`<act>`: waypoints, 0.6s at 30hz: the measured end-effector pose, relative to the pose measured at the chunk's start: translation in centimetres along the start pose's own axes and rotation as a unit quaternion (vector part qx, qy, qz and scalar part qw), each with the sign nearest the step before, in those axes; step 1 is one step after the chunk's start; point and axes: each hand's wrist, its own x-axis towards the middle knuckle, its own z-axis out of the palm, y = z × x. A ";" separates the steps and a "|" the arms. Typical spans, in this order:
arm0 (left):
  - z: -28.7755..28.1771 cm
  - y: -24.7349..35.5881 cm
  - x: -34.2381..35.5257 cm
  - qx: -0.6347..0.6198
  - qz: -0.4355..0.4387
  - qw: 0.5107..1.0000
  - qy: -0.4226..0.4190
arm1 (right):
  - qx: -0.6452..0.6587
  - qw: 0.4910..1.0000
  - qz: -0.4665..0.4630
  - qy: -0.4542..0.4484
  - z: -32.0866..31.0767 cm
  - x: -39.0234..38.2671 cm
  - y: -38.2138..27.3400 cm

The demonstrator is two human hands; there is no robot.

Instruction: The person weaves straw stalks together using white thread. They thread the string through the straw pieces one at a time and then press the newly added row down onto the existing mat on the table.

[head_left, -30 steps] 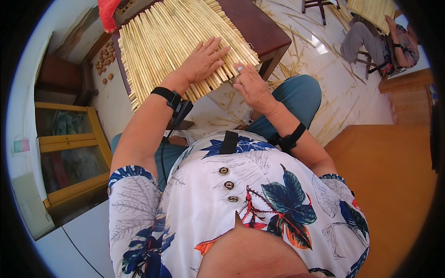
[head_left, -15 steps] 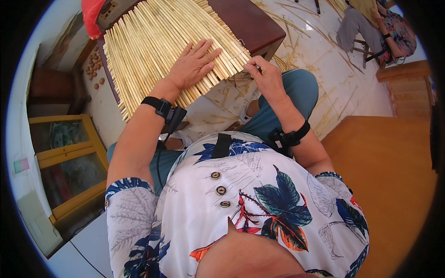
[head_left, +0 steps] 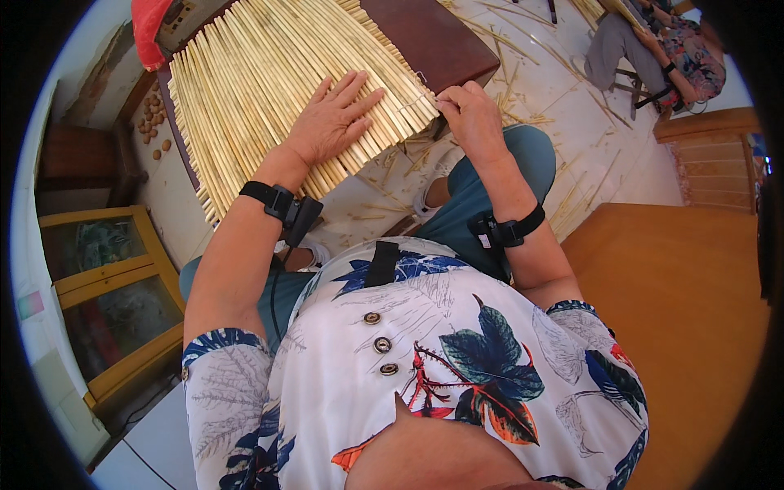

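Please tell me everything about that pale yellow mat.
The mat of slim, pale yellow, straw-like stalks lies across a dark reddish-brown table, overhanging the near edge; its far end leaves the picture. The stalks run side by side; more stalk ends jut out along its right side. A thin pale strand crosses near its right corner. The left grip rests spread on top; the right grip is closed at that corner, contact unclear.

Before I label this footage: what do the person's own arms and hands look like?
The left hand and right hand are ungloved. The left arm has a black wrist strap with a boxy black device and thin black cable; the right arm, a black strap and device with a white mark. Short white sleeves have blue leaf prints.
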 end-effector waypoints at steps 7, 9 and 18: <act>-0.1 0.2 -0.2 0.015 0.008 1.000 0.001 | 0.015 0.999 0.013 -0.034 0.6 0.4 0.5; -0.1 0.2 -0.1 0.012 0.006 1.000 0.006 | 0.008 0.999 0.013 -0.047 0.4 0.6 0.1; 0.4 0.0 -0.3 0.027 0.009 0.999 0.015 | -0.026 0.997 -0.005 -0.078 -0.2 0.7 -0.9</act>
